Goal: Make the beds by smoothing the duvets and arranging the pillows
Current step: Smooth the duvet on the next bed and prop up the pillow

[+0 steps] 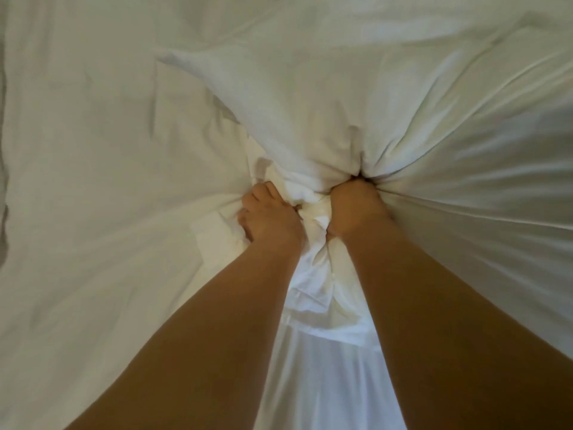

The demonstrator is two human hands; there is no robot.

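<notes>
No writing, brand or label can be read anywhere on the fabric. At the far left edge a narrow grey strip [3, 150] runs down beside the white bedding; what it is cannot be told. The left part of the bed is covered by the duvet [93, 150], a white woven cloth, soft and matte, lying quite flat with only shallow creases. Near the middle the left hand [269, 219] is closed on a bunch of crumpled white cloth, its fingers [252, 201] curled and pressed together around the folds. Just above, a white pillow [279, 103] rises, puffy and rounded, with one pointed corner toward the upper left. Its lower end is squeezed narrow between both hands. The right hand [356, 209] is made into a fist and grips the fabric; its fingers are hidden, buried in the cloth. From this fist long tight pleats spread like rays over the thick quilted cover on the right side. Both forearms are bare.
</notes>
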